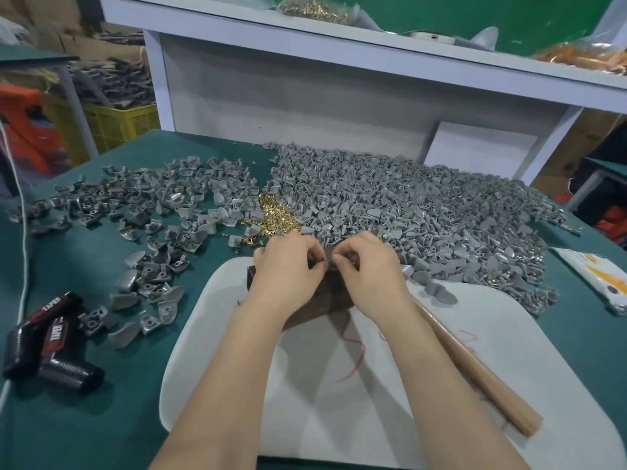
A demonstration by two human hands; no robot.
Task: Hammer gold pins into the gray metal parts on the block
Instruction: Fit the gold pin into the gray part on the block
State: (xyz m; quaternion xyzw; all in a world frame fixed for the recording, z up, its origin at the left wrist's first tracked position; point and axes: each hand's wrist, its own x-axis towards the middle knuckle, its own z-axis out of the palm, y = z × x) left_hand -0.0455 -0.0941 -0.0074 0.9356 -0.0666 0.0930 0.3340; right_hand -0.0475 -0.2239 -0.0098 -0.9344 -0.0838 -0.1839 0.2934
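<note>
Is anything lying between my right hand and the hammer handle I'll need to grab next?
Nothing visible. The hammer handle lies on the white mat beside the right hand, its head end hidden beneath it. That hand and the left hand pinch a small part.

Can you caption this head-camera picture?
Left hand and right hand pinch a small part over the block; hammer rests beside.

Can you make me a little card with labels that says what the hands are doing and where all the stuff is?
Left hand: pinches a small gray piece over the dark brown wooden block
Right hand: pinches the same piece
Gold pins: heap just behind the hands
Gray metal parts: big pile right, scattered left
Wooden hammer handle: lies on the white mat, not held
</note>
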